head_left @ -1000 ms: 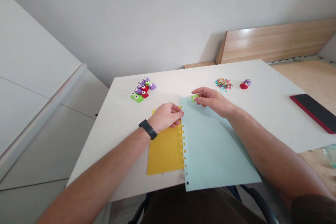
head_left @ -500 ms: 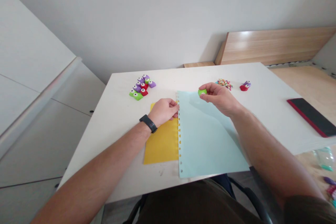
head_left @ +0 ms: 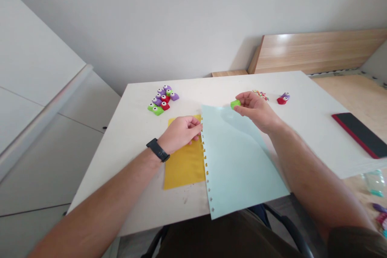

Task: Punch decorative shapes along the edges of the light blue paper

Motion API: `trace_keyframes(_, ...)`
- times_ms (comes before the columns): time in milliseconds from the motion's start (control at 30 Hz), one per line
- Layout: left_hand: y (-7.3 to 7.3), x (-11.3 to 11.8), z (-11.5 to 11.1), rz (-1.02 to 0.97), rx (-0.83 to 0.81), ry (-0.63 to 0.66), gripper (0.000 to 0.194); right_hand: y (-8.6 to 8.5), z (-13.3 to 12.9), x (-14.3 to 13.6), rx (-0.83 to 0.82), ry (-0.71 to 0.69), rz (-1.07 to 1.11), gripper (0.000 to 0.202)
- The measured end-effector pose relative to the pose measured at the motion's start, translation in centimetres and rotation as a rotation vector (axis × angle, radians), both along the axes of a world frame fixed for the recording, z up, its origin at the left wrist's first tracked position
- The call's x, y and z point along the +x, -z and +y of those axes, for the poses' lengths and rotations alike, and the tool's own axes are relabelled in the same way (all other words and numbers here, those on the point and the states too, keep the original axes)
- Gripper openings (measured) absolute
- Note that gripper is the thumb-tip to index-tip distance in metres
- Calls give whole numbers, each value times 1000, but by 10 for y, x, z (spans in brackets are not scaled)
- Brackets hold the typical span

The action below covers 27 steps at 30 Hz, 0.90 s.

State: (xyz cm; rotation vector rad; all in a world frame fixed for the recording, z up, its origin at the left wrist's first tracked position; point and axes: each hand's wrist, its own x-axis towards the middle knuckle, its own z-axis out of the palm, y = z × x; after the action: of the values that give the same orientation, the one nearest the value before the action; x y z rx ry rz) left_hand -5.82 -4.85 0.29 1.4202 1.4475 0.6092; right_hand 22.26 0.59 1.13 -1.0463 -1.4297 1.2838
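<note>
With thumb and fingers pinched together, my left hand [head_left: 181, 132] holds the left edge of a light blue paper sheet [head_left: 242, 161]. A row of small punched holes, some star-shaped, runs along that edge. My right hand [head_left: 256, 109] grips a small green craft punch [head_left: 235, 104] at the sheet's top edge; whether paper sits in its slot I cannot tell. Partly beneath the blue sheet lies a yellow paper sheet [head_left: 184, 165], under my left hand. Several purple, red and green craft punches [head_left: 163, 100] are grouped at the back left of the table.
Behind my right hand is a pile of coloured paper bits [head_left: 262, 95], partly hidden. A red punch [head_left: 282, 100] and a purple punch [head_left: 286, 95] stand further right. A dark tablet-like object with a red edge [head_left: 361, 134] lies by the white table's [head_left: 314, 129] right side.
The blue sheet has turned slightly, its lower left corner now nearer me and past the table's front edge. My left hand moved left and nearer; the green punch shifted slightly right.
</note>
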Motion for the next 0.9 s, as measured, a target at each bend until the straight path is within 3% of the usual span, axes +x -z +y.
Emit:
trace_keyframes(167,2,2,-11,-50,-57,31,31,-2,-2,-1,33,-42,-112,42)
trace_keyframes(467,-1,7,-19,-140,-99,83,28,-26,12,-37,352,-144,-690,37)
trace_keyframes(700,2,10,-21,-206,-140,68,31,-10,33,-54,387,-265,-709,37)
trace_keyframes(900,3,11,-20,-212,-168,34,24,-9,32,-55,367,-258,-662,38)
